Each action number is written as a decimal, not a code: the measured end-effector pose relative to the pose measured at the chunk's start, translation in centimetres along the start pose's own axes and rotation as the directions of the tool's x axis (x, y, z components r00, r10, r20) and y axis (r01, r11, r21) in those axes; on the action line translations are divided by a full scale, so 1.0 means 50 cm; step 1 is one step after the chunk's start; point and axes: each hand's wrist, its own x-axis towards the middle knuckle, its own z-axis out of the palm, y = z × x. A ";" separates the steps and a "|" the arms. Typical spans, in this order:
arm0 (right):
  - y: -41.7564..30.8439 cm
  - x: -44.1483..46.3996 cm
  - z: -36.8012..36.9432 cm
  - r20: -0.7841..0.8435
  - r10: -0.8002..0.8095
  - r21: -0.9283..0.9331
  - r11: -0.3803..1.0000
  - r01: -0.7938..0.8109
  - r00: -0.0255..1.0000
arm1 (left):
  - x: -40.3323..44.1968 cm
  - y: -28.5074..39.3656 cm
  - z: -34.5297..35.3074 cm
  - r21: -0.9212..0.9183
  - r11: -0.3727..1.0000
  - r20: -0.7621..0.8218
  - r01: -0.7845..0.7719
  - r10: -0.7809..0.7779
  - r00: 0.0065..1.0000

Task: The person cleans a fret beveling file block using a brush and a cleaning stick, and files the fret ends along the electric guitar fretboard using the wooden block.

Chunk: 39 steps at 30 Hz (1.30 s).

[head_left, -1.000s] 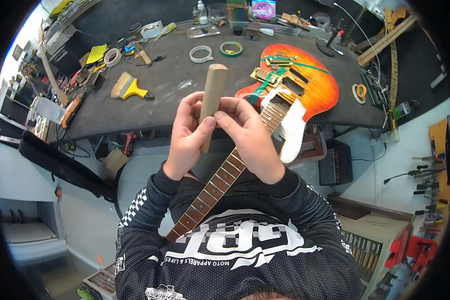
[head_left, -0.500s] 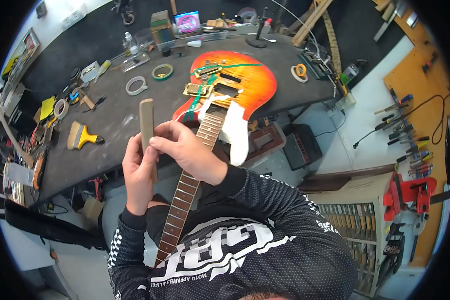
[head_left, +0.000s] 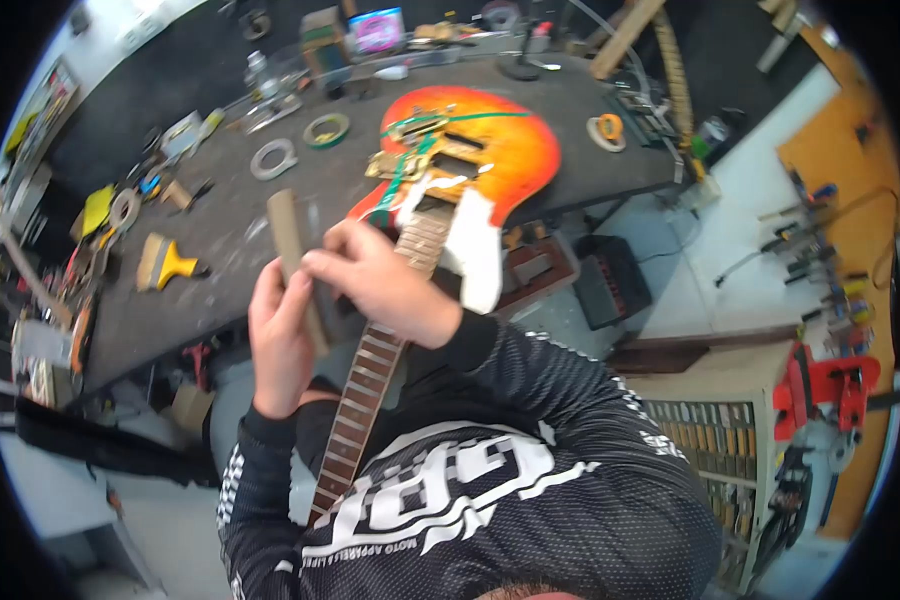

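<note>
My left hand [head_left: 282,340] is closed around a long wooden block [head_left: 286,228] that juts past its fingers. My right hand [head_left: 385,285], half-curled, meets its edge; whether it grips, I can't tell. The electric guitar's fretboard [head_left: 358,405] runs beneath my right wrist.

left hand [head_left: 280,340]: raised, gripping, thumb [head_left: 298,293] upward
right hand [head_left: 382,280]: turned inward, knuckles up, near the left
arms [head_left: 560,385]: both bent
</note>
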 end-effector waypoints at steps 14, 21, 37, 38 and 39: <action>0.014 -0.009 0.000 0.022 -0.096 -0.134 0.986 0.098 0.995 | -0.013 -0.024 -0.015 -0.148 0.971 0.066 0.188 -0.180 0.982; 0.023 -0.021 -0.001 -0.003 -0.155 -0.292 0.945 0.148 0.988 | -0.030 0.004 0.011 -0.317 0.910 0.077 0.268 -0.257 0.963; 0.023 -0.042 -0.010 0.005 -0.095 -0.133 0.987 0.095 0.995 | -0.030 0.003 0.011 -0.284 0.934 0.162 0.215 -0.174 0.971; 0.023 -0.042 -0.011 0.002 -0.094 -0.134 0.987 0.093 0.996 | -0.030 0.002 0.008 -0.278 0.936 0.169 0.217 -0.175 0.970; 0.022 -0.042 -0.011 -0.002 -0.093 -0.136 0.986 0.092 0.996 | -0.030 0.000 0.005 -0.272 0.937 0.176 0.219 -0.175 0.969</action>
